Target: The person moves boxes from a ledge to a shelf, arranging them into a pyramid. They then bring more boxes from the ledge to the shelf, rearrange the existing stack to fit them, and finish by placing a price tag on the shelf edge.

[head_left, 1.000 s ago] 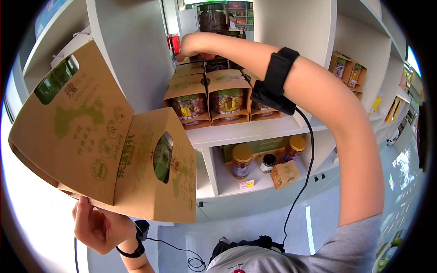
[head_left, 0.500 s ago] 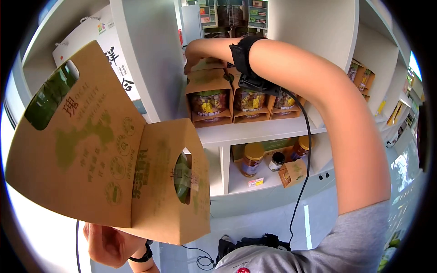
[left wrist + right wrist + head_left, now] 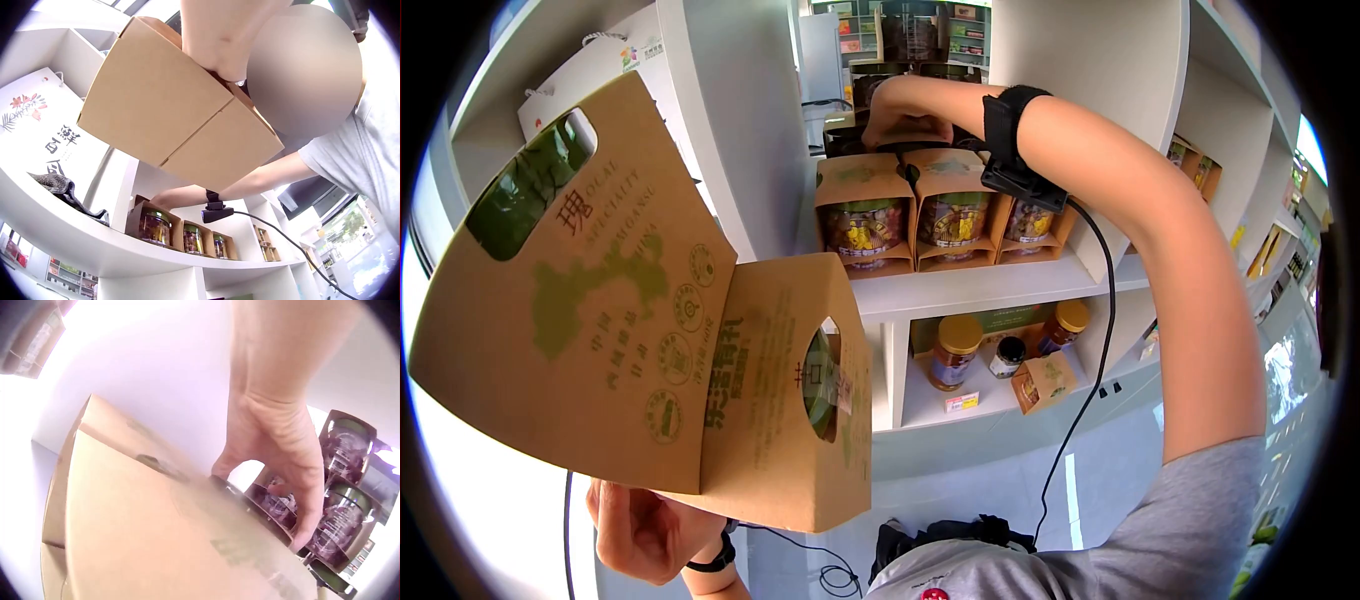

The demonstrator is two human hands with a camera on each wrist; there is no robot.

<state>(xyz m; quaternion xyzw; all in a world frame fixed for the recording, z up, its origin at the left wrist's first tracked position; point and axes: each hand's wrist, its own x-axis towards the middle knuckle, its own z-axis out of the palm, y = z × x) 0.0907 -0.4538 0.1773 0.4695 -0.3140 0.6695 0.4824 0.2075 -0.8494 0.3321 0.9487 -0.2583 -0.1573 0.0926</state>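
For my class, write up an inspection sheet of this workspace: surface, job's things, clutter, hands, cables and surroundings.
Surface: white shelf, bearing the front cartons.
Job's things: brown packaging with cut-outs; front cartons, jars showing in their openings.
Clutter: on the lower shelf, two gold-lidded jars, a black-lidded jar, a small carton and a price tag.
Left hand: holds the packaging at its lower edge.
Right hand: behind the front cartons' tops; whether it grips anything is unclear.
Cables: one black cable runs down from the right wrist band; another black cable has a loop, low in the head view.
Surroundings: white bag in the left compartment; glossy floor.
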